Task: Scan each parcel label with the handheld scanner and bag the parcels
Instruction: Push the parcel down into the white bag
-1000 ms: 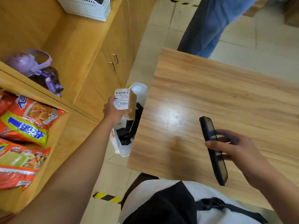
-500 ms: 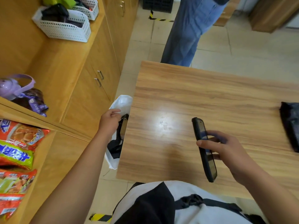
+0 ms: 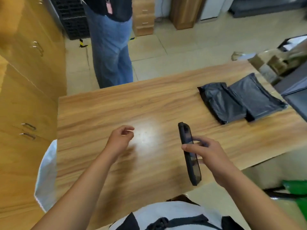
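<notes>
Head view: left hand (image 3: 120,140) hovers over the wooden table (image 3: 132,105), holding nothing, fingers loosely curled, thumb and forefinger tips close but apart. Right hand (image 3: 207,151) grips the handheld scanner (image 3: 189,153), a black phone-like slab held edge-on, with the thumb across its near face and the other fingers wrapped behind. Two black poly-mailer parcels (image 3: 219,103) lie flat on the table's far right, touching side by side, well apart from both hands. White bag (image 3: 47,173) hangs at the table's left edge, next to the wooden cabinets (image 3: 25,80). Another person in blue jeans (image 3: 109,47) stands beyond the far edge
</notes>
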Tool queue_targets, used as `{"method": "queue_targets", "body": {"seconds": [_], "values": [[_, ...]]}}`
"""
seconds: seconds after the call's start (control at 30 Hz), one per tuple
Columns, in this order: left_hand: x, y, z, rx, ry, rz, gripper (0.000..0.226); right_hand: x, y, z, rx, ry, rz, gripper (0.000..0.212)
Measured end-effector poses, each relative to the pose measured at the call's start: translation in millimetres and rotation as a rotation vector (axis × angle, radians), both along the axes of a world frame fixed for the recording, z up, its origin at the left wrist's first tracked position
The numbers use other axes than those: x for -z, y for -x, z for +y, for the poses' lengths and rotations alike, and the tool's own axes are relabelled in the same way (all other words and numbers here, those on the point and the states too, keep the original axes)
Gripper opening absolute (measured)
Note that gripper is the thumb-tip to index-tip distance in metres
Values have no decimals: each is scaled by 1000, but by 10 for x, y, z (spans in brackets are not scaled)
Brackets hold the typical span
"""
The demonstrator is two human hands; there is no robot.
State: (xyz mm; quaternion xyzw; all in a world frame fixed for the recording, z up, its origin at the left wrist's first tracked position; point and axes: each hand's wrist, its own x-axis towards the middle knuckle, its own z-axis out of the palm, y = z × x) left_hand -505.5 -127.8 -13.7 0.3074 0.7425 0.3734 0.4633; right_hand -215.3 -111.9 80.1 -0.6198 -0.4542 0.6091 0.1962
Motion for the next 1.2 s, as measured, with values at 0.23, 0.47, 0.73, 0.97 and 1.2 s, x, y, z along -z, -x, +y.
{"method": "queue_targets", "body": {"seconds": [0.23,0.47,0.73,0.97,1.2], "values": [[18,-1637,1005,294,95,-89,22,93,-1388,361,289,56,49,42],[320,-2974,1871,94,271,-334,20,254,-2365,541,423,102,30,46],[698,-3408,2389,-83,333,-283,42,438,-2838,609,511,117,31,30],[614,-3311,2427,-245,306,-360,16,466,-2824,765,447,119,41,38],[256,-2716,1847,-291,218,-523,12,390,-2548,1059,246,77,87,19]]}}
